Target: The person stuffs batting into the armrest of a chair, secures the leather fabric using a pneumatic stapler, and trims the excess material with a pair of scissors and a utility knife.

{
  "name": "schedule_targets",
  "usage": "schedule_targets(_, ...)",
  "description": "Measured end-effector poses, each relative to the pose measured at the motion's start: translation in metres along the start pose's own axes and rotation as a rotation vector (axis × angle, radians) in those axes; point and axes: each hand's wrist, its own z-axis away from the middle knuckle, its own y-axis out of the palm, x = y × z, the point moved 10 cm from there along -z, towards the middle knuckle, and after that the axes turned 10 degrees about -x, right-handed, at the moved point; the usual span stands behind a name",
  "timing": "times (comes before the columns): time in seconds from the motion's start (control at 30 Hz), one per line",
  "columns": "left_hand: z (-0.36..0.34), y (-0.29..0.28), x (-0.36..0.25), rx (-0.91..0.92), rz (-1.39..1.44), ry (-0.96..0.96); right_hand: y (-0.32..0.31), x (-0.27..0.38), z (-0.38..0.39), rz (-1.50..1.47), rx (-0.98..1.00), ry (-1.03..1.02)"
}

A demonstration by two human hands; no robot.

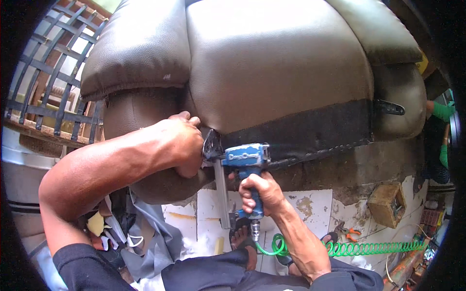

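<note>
My left hand (pixel 187 143) has its fingers curled at the lower left seam of a brown-grey padded leatherette piece of furniture (pixel 272 63), against a bunched dark fabric edge (pixel 212 140). Some of those fingertips are hidden. My right hand (pixel 259 194) grips the handle of a blue pneumatic staple gun (pixel 247 154), whose nose meets that bunched edge just beside my left hand. A green coiled air hose (pixel 369 248) runs from the gun's base off to the right. A black band (pixel 310 126) with a stapled lower edge crosses the furniture.
A wooden frame with woven dark straps (pixel 53 72) stands at upper left. Grey sheet material (pixel 165 247) lies below. At right are a wooden box (pixel 386 206), orange-handled pliers (pixel 352 235) and another person's green-sleeved arm (pixel 441 111). My feet (pixel 240 235) rest on broken white tiles.
</note>
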Motion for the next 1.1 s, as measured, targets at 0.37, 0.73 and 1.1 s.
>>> schedule_targets(0.37, 0.006, -0.006, -0.006, 0.006, 0.004, 0.005, 0.005, -0.003, -0.010, 0.291, -0.085, 0.024)
schedule_targets(0.73, -0.016, 0.029, 0.007, -0.162, -0.130, -0.021, 0.000, 0.003, -0.004, 0.191, -0.108, -0.063)
schedule_targets(1.1, 0.019, -0.025, -0.021, 0.119, -0.026, 0.050, 0.008, 0.015, -0.004, 0.771, -0.325, -0.235)
